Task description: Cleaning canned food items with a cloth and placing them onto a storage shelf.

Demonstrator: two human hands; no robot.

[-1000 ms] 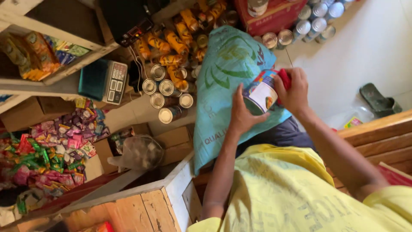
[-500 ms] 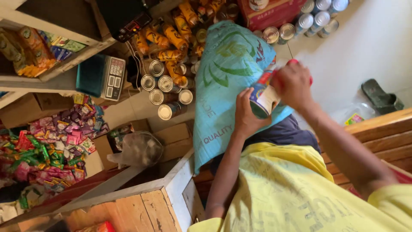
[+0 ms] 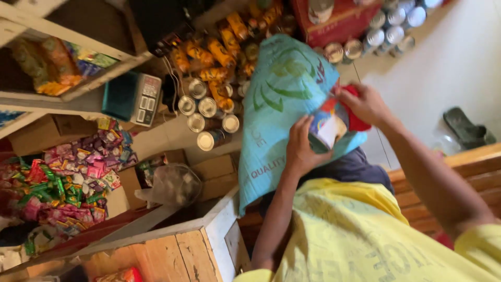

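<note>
A colourful tin [image 3: 324, 128] with a red lid [image 3: 356, 108] is held up in front of the big teal woven sack [image 3: 282, 104], which serves as the landmark here. The tin's body is wrapped by the left hand [image 3: 300, 149], fingers curled and pressed round its lower side, while the lid end is covered by the right hand [image 3: 365, 103], fingers closed over the red cap. The step in hand is judged to be the working of the lid, opening or closing; which cannot be told. A steady hold on the body and a twist or pull at the cap would be called for next. Beside the sack, towards the shelf, silver-topped cans [image 3: 207, 117] are stacked, and beyond them a teal weighing scale [image 3: 133, 99] is set.
</note>
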